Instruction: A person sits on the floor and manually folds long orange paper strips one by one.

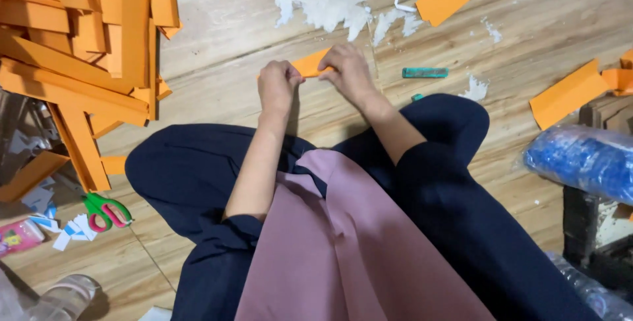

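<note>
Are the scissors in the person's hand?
No, the green-and-red scissors lie on the floor beside the knee; both hands hold an orange paper piece.

A small orange paper piece point(311, 64) lies flat on the wooden floor point(231, 44), pinched at both ends (its middle alone shows), far from the floor's visible edges.
</note>
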